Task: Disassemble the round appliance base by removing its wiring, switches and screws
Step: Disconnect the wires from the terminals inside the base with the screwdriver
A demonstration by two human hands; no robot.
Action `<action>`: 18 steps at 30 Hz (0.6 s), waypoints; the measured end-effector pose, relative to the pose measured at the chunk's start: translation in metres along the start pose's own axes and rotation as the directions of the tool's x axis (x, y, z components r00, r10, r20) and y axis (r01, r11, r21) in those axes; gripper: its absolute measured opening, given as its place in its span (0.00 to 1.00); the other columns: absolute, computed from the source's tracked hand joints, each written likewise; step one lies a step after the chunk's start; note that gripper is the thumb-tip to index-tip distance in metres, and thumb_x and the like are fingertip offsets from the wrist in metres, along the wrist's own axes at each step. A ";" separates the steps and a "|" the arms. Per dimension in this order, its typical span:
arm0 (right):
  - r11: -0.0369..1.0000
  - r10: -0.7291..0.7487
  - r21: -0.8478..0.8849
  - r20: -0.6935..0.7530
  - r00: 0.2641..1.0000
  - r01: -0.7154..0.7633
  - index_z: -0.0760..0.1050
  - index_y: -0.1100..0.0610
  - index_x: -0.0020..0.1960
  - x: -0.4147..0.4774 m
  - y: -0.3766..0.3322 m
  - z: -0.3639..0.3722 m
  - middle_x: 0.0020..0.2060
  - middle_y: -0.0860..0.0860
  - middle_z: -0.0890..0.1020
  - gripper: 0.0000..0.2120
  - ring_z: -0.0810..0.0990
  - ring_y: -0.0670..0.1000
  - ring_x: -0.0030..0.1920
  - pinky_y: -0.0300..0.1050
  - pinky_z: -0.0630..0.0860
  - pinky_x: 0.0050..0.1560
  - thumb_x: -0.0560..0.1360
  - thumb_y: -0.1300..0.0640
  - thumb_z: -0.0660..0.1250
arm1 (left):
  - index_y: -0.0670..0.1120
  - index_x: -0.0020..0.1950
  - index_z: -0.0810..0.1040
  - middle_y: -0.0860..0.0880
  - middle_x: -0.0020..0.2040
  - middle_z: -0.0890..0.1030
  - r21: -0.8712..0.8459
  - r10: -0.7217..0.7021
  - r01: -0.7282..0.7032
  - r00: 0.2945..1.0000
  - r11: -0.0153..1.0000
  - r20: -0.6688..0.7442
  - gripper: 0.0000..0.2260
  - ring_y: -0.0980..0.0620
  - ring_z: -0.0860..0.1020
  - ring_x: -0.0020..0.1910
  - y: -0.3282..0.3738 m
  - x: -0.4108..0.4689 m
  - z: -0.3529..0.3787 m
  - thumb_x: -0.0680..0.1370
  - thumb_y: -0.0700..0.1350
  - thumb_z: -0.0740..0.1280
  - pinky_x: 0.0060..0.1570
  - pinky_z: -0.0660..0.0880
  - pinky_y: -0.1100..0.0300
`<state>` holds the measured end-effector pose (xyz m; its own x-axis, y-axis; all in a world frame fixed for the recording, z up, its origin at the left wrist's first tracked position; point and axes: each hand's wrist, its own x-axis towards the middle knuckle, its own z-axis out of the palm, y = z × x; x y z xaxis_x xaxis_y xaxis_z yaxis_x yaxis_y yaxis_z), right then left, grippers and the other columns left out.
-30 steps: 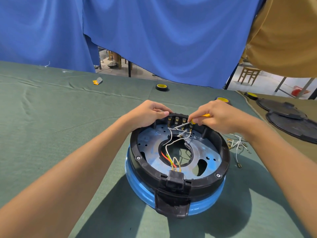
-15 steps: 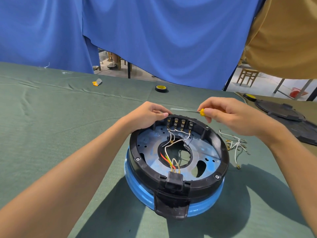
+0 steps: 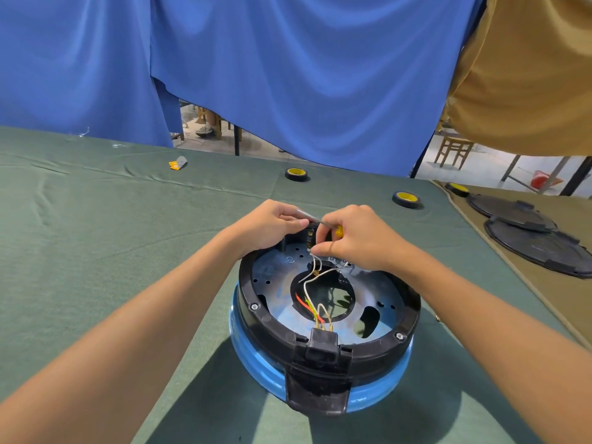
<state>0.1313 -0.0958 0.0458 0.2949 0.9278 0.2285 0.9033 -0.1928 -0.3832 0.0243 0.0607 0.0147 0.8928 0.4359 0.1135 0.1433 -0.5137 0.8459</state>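
The round appliance base (image 3: 323,357) has a black rim over a blue body and sits upside down on the green cloth. White wires (image 3: 309,280) run from the far terminal block across its metal plate. Red and yellow-green wires (image 3: 309,307) lead to the near black plug socket (image 3: 322,342). My left hand (image 3: 272,227) grips the far rim. My right hand (image 3: 355,240) holds a yellow-handled screwdriver (image 3: 338,231), its shaft lying across towards my left fingers. My right thumb and forefinger pinch the top of a white wire at the terminals, which my hands mostly hide.
Three rolls of black tape (image 3: 296,173) (image 3: 406,199) (image 3: 458,189) lie beyond the base. Two black round covers (image 3: 541,248) rest on the tan cloth at the right. A small yellow and grey scrap (image 3: 177,163) lies far left. Blue curtains hang behind.
My right hand came down and left from above the rim to the terminal block, the screwdriver still in it. My left hand stayed on the far rim.
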 end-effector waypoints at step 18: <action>0.968 0.251 0.063 -0.142 0.958 -0.244 0.79 0.50 0.32 0.004 -0.012 -0.006 0.30 0.47 0.80 0.09 0.77 0.47 0.38 0.40 0.72 0.37 0.71 0.52 0.73 | 0.52 0.55 0.83 0.52 0.50 0.85 -0.004 -0.023 0.023 1.000 1.000 0.011 0.08 0.55 0.82 0.52 0.003 -0.003 0.000 0.81 0.46 0.65 0.46 0.76 0.68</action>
<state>0.1231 -0.0922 0.0572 0.5532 0.7949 0.2493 0.7823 -0.3929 -0.4833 0.0223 0.0578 0.0171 0.8938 0.4396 0.0888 0.1619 -0.5009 0.8502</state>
